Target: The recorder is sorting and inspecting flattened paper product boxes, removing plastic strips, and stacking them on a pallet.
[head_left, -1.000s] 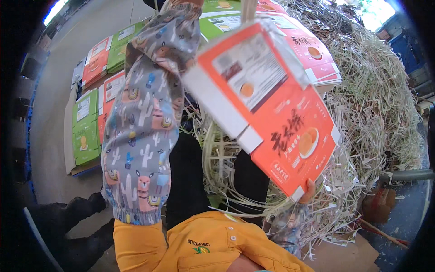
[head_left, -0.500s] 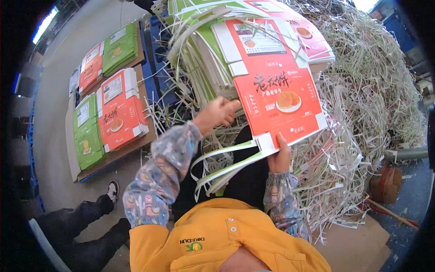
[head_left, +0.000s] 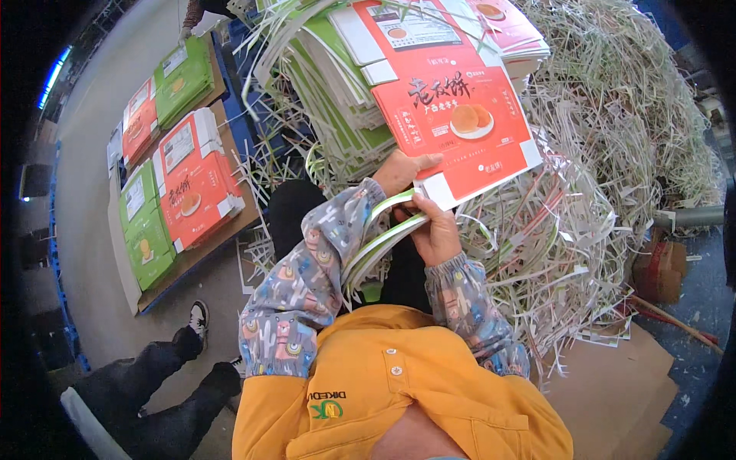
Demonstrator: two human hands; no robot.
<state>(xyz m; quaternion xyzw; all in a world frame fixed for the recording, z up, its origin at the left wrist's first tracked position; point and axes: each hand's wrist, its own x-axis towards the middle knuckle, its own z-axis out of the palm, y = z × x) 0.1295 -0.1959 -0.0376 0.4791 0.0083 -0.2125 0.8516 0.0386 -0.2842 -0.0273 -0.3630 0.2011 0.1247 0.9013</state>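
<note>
The grey floor (head_left: pixel 92 253) carries a low wooden board (head_left: pixel 201 257). Red and green flat cartons (head_left: pixel 172 176) lie on the board. Right of the board sits a heap of paper strips (head_left: pixel 613 153).

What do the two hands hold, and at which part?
Both hands, left and right, grip the red flat carton sheet at its near lower edge.

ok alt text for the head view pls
Both hands grip the near edge of a flat red carton sheet: left hand at its lower left, right hand pinching the white tab with curved offcut strips. Paper trimmings heap to the right.
</note>
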